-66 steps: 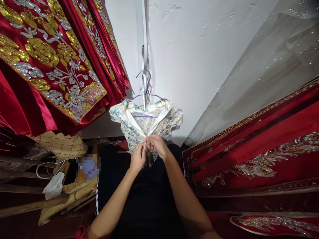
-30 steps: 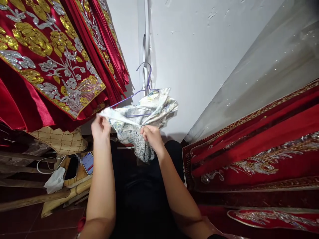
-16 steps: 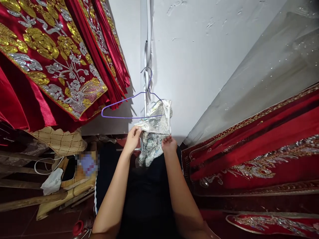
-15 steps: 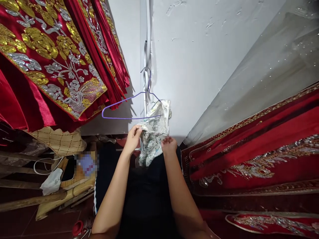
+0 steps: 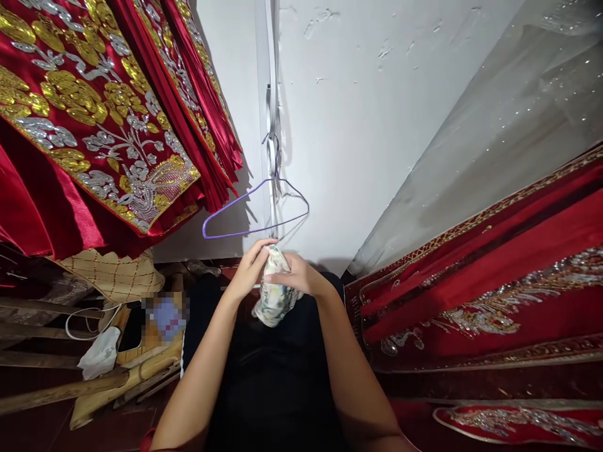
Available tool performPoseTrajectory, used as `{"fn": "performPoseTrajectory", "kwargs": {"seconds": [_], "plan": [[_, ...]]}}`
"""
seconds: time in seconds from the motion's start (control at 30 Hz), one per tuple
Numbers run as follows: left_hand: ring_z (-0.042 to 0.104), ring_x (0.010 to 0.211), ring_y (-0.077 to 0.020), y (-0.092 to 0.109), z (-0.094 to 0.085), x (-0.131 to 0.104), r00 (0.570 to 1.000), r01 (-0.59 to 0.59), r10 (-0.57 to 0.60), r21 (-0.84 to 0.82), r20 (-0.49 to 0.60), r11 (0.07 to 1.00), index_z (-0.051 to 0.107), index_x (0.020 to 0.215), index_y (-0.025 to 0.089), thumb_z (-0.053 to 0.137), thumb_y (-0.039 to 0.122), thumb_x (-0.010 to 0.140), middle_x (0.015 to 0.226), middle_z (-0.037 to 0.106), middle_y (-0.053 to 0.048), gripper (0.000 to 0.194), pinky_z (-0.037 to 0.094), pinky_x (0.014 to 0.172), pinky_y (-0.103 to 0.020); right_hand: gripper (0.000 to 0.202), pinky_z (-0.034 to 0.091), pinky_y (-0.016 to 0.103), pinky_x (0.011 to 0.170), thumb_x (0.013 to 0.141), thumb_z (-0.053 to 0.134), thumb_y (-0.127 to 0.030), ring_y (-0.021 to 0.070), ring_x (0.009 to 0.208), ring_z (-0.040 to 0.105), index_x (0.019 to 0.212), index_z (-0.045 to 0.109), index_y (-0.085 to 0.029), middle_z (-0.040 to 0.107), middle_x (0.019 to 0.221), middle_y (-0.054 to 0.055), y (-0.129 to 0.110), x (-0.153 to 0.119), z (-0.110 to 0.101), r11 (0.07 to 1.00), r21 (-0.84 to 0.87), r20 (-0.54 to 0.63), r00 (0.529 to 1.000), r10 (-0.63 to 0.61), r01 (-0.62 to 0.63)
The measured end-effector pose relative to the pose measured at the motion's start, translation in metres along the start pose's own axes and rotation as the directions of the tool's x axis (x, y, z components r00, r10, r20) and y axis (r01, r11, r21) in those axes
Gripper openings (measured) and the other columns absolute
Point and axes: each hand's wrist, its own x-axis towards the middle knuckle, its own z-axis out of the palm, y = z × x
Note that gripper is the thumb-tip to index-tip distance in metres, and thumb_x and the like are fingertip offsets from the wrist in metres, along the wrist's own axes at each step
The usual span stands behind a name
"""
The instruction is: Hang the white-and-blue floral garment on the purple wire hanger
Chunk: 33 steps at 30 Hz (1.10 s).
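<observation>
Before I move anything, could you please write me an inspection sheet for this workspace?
Surface: wooden stand at the left.
Job's things: bunched patterned garment, held; bare purple hanger by the white wall.
Clutter: black phone and blurred item on the stand, crumpled white sheet near them.
Grips: left grip and right grip both hold the garment.
Cables: white cable looped near the sheet.
Surroundings: red embroidered fabric both sides, pale sheer fabric right.

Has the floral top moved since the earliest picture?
Yes, downward, judged against the white wall strip: the floral top, then spread over the purple hanger, is now bunched below it, between the left hand and right hand.
</observation>
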Motion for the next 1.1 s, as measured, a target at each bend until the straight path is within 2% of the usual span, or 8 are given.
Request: {"fn": "performPoseTrajectory", "kwargs": {"seconds": [0.1,0.2,0.27,0.4,0.57,0.67,0.8,1.1], "plan": [[0.065,0.101,-0.0259,-0.007,-0.014,-0.016,0.931,0.118,-0.13,0.056,0.341,0.991,0.071,0.108,0.02,0.044,0.052,0.099,0.106,0.072,-0.008,0.043,0.051,0.094,-0.036,0.008,0.043,0.027,0.062,0.068,0.068,-0.016,0.0158,0.066,0.056,0.075,0.066,-0.018,0.063,0.071,0.0,-0.027,0.01,-0.02,0.976,-0.129,0.056,0.984,-0.169,0.175],[0.065,0.087,-0.0253,-0.01,-0.035,-0.026,0.847,0.099,-0.207,0.237,0.489,0.966,0.073,0.091,0.02,0.055,0.054,0.092,0.092,0.073,-0.004,0.038,0.051,0.08,-0.031,0.021,0.044,0.026,0.07,0.067,0.059,-0.01,0.016,0.076,0.058,0.083,0.068,-0.019,0.066,0.084,0.001,-0.042,0.038,-0.04,0.901,-0.229,-0.276,0.863,-0.424,0.37],[0.063,0.079,-0.0242,-0.009,-0.056,-0.026,0.873,0.084,-0.242,0.358,0.423,0.93,0.072,0.086,0.02,0.058,0.055,0.088,0.083,0.071,-0.003,0.037,0.049,0.073,-0.029,0.033,0.045,0.027,0.081,0.069,0.058,-0.012,0.0169,0.088,0.06,0.099,0.069,-0.021,0.069,0.1,0.002,-0.039,0.062,-0.048,0.882,-0.258,-0.382,0.797,-0.468,0.394],[0.058,0.062,-0.0212,-0.006,-0.107,-0.012,0.899,0.102,-0.33,0.596,0.287,0.797,0.068,0.073,0.022,0.062,0.052,0.083,0.068,0.066,-0.003,0.033,0.04,0.058,-0.026,0.018,0.046,0.029,0.08,0.074,0.055,-0.021,0.0192,0.082,0.06,0.085,0.069,-0.017,0.069,0.083,0.002,-0.014,0.092,-0.056,0.953,-0.266,-0.301,0.927,-0.222,0.142],[0.06,0.055,-0.0218,-0.007,-0.15,0.016,0.898,0.129,-0.381,0.7,0.218,0.703,0.063,0.059,0.024,0.073,0.037,0.07,0.059,0.064,-0.003,0.019,0.043,0.059,-0.028,0.002,0.044,0.027,0.068,0.063,0.061,-0.015,0.0192,0.073,0.058,0.062,0.062,-0.016,0.062,0.064,0.0,0.001,0.078,-0.076,0.932,-0.342,-0.26,0.94,-0.219,0.123],[0.07,0.081,-0.0273,0.008,-0.152,0.035,0.976,-0.022,-0.13,0.669,0.176,0.743,0.065,0.067,0.024,0.07,0.032,0.071,0.08,0.071,-0.007,0.01,0.051,0.082,-0.034,0.003,0.045,0.027,0.066,0.062,0.061,-0.014,0.0193,0.071,0.06,0.062,0.063,-0.016,0.062,0.062,0.0,-0.003,0.063,-0.086,0.932,-0.345,-0.299,0.928,-0.223,0.113],[0.064,0.112,-0.032,0.034,-0.142,0.054,0.958,-0.238,0.063,0.65,0.281,0.721,0.067,0.081,0.021,0.054,0.028,0.083,0.116,0.068,-0.013,0.015,0.045,0.103,-0.042,0.018,0.047,0.028,0.068,0.062,0.056,-0.014,0.0205,0.075,0.064,0.072,0.07,-0.014,0.071,0.074,0.004,-0.004,0.054,-0.087,0.929,-0.346,-0.271,0.934,-0.234,0.132],[0.066,0.11,-0.0303,-0.003,-0.154,0.066,0.943,-0.219,-0.06,0.748,0.326,0.627,0.068,0.085,0.022,0.049,0.033,0.087,0.111,0.071,-0.012,0.022,0.049,0.104,-0.044,0.021,0.043,0.026,0.065,0.063,0.058,-0.018,0.0207,0.074,0.064,0.079,0.072,-0.015,0.069,0.071,0.003,0.0,0.045,-0.079,0.871,-0.467,-0.345,0.875,-0.339,0.153]]}}
